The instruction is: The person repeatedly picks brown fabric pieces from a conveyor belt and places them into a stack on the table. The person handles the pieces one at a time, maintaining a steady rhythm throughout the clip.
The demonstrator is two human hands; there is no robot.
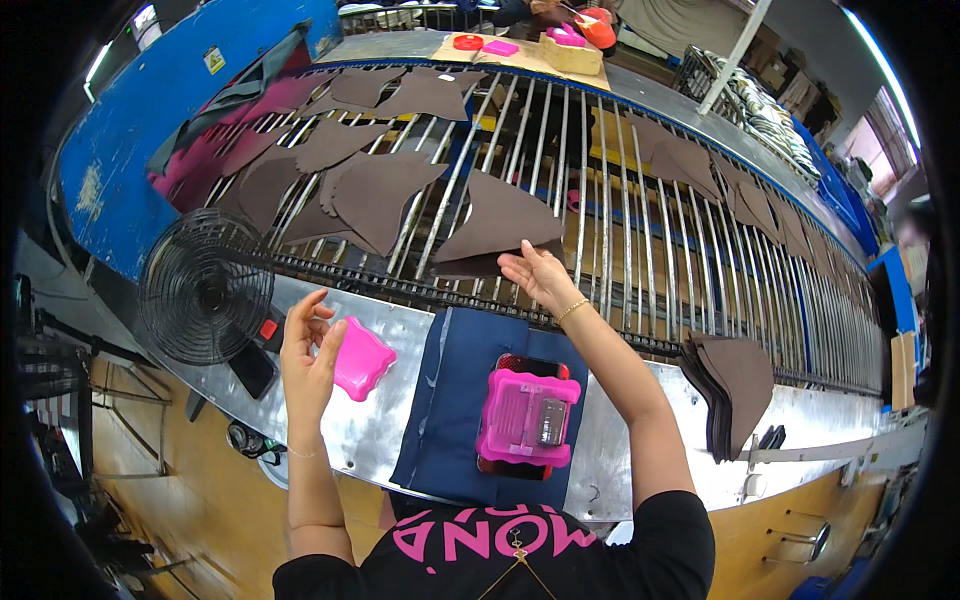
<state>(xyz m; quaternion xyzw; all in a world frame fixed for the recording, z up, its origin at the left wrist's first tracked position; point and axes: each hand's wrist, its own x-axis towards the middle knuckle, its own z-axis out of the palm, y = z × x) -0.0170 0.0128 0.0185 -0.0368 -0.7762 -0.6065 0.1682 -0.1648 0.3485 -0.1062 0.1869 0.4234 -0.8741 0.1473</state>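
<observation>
One translucent pink plastic box (505, 415), lower centre, shows grey contents; left grip (308, 350) spread, right grip (545, 278) unclear against flat brown piece (505, 215).

Near centre, the right hand (540, 275) hides part of a brown piece (506, 218); below, a pink case (520, 418) mostly covers a red-and-black item (530, 365). The top edge crops a person (514, 11).

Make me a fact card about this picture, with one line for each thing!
Left hand: raised, fingers apart, holding nothing
Near it: flat pink thing with wavy edges
Right hand: at the edge of a brown piece; grip unclear
Metal bars: more brown pieces on top
Blue cloth: under a pink see-through box
Fan: round, black, on the left
</observation>
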